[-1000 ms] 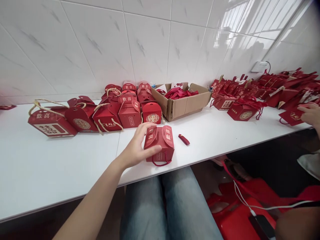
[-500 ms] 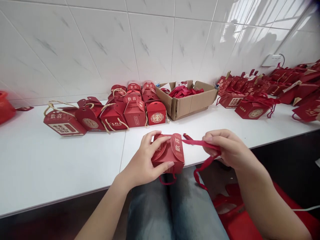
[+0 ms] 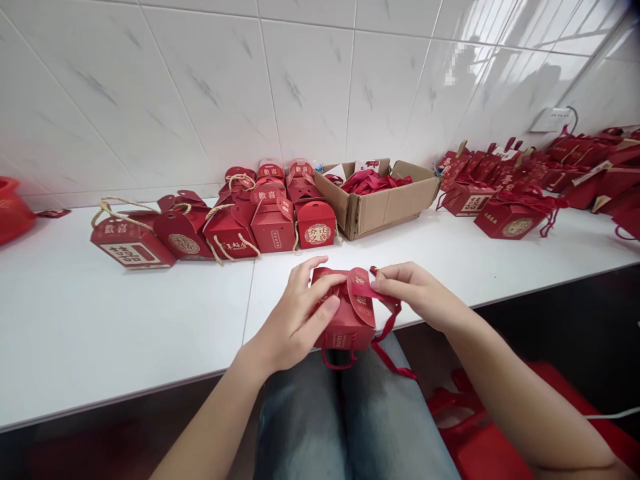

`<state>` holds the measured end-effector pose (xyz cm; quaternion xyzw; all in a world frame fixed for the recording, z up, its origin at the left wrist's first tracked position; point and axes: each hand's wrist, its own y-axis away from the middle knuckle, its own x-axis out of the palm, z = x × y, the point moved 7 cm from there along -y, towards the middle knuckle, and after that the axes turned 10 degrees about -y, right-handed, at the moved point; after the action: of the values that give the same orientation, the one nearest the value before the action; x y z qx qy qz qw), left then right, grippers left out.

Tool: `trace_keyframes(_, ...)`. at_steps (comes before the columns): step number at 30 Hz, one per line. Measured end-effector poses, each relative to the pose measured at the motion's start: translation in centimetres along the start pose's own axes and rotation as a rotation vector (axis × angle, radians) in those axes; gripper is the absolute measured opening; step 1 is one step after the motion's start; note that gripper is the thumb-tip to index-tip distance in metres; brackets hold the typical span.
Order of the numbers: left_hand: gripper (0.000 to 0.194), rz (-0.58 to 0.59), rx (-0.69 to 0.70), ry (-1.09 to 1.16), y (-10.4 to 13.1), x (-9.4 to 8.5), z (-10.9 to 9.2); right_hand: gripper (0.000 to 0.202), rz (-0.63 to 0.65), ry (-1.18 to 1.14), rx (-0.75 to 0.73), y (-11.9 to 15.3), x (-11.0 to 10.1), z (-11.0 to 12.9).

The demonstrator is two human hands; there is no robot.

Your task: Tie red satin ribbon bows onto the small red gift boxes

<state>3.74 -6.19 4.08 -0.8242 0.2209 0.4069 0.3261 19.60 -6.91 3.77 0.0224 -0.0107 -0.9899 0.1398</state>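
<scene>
A small red gift box [image 3: 345, 321] with rounded top flaps stands at the table's front edge, a red cord loop hanging from its near side. My left hand [image 3: 297, 320] grips the box from the left, fingers over its top and thumb on the near part. My right hand [image 3: 415, 290] pinches a red ribbon [image 3: 387, 353] close to the box's right flap. Part of the ribbon lies across that flap, and its loose end hangs over the table edge. Just behind my right fingertips is a small dark red piece [image 3: 373, 270], partly hidden.
Behind, red boxes with twine handles [image 3: 233, 230] stand beside a cardboard box [image 3: 385, 210] of red ribbons. More red boxes [image 3: 513, 217] crowd the right. A red bag [image 3: 13, 213] is at far left. My knees are under the white table [image 3: 125, 333].
My right hand has moved left to the box, and the ribbon that was stretched out to the right is now slack and folded. The box's right flap is slightly raised.
</scene>
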Motion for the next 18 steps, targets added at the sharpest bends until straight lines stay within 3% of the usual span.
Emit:
trace_keyframes(5,0.021,-0.088,-0.027,-0.073,-1.0,-0.4,-0.6,0.035,0.001,0.178,-0.076,0.0,1.1,0.0)
trace_keyframes(9,0.013,-0.165,-0.034,-0.031,-1.3,-0.8,-0.9,0.024,-0.147,0.507,-0.266,0.3,0.1,1.5)
trace_keyframes(11,0.012,-0.228,-0.013,-0.01,-1.2,-1.1,-1.1,0.03,-0.189,0.595,-0.375,0.2,-0.3,2.6)
trace_keyframes(13,0.011,-0.289,0.013,-0.001,-1.1,-1.5,-1.3,0.036,-0.099,0.631,-0.444,-0.2,0.0,3.4)
trace_keyframes(16,0.011,-0.339,0.021,0.002,-0.9,-1.8,-1.6,0.023,0.139,0.616,-0.454,-1.1,1.4,4.0)
trace_keyframes(18,0.02,-0.319,0.004,0.019,-0.8,-1.7,-1.6,0.018,0.172,0.558,-0.453,-1.6,1.9,4.7)
